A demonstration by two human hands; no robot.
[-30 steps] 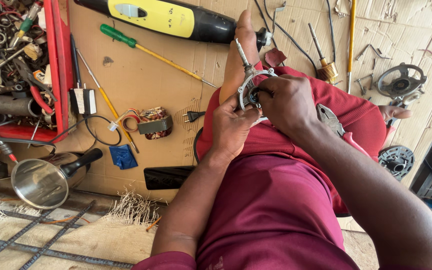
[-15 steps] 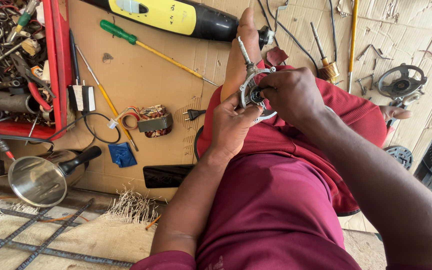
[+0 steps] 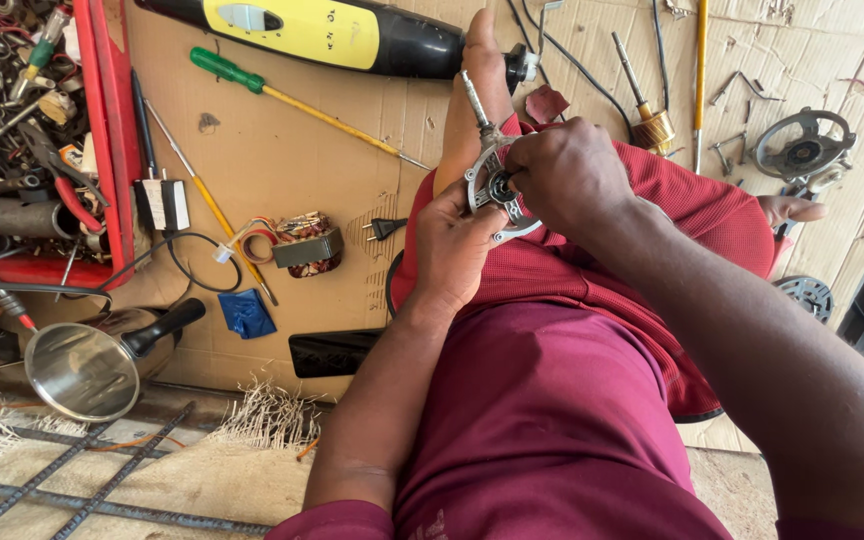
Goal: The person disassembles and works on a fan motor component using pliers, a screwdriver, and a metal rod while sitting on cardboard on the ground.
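Note:
I sit on cardboard with my legs out. My left hand (image 3: 452, 250) grips the lower rim of a round silver motor end cover (image 3: 487, 190) held over my thigh. A thin metal shaft (image 3: 475, 100) sticks up from it. My right hand (image 3: 567, 175) comes from the right and pinches at the cover's centre hub, fingers closed on it. Both hands touch the cover.
A yellow and black tool body (image 3: 322, 35) lies at the top. A green-handled screwdriver (image 3: 292, 100), a copper wound stator (image 3: 302, 245) and a plug (image 3: 382, 230) lie left. A red tray (image 3: 102, 120) holds scrap parts. A metal pan (image 3: 82, 365) is bottom left. Another motor cover (image 3: 802, 150) lies right.
My right hand has shifted slightly on the cover's hub and the cover turned a little. The view moved slightly; the left hand keeps its grip.

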